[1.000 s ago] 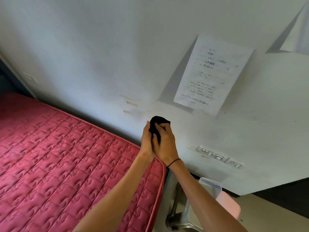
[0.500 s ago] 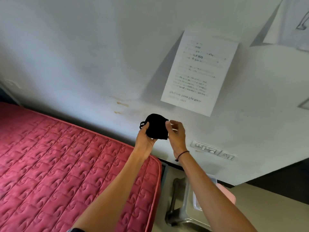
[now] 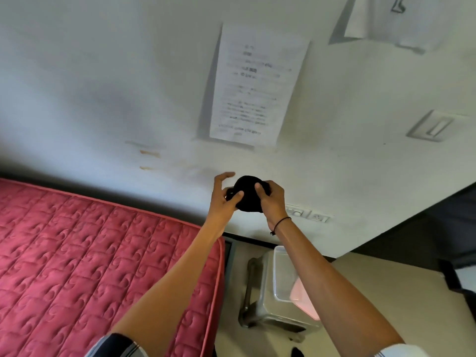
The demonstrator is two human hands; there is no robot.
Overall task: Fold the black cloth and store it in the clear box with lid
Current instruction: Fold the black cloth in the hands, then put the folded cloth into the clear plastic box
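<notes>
Step in hand: folding. The cloth [image 3: 247, 195] is held up in the air before the wall [image 3: 103, 73], bunched into a small rounded bundle, not yet a flat fold. Storage has not begun.

Left hand [image 3: 223, 199]: thumb pressed on the near face of the cloth at its left edge; the other fingers are spread and raised, clear of the fabric. Whether any finger bears on the far face cannot be told. Right hand [image 3: 273, 199]: closed on the right edge of the cloth, thumb on the near face, fingers wrapped behind. A dark band sits on that wrist.

Position of the cloth: between the two hands, touching both, at arm's reach and well above the box [image 3: 283, 276]. A small loop of fabric shows at its left edge, by the left thumb.

The box stands open on a metal stool [image 3: 260, 302] beside the mattress [image 3: 90, 253], below the right forearm, which covers part of it. A pink shape, possibly the lid, lies at its far side; this cannot be confirmed.

Next move, as judged: the left fingers need to close on the cloth to finish the fold, keeping the loop tucked in; both hands must then come down and back toward the box opening
</notes>
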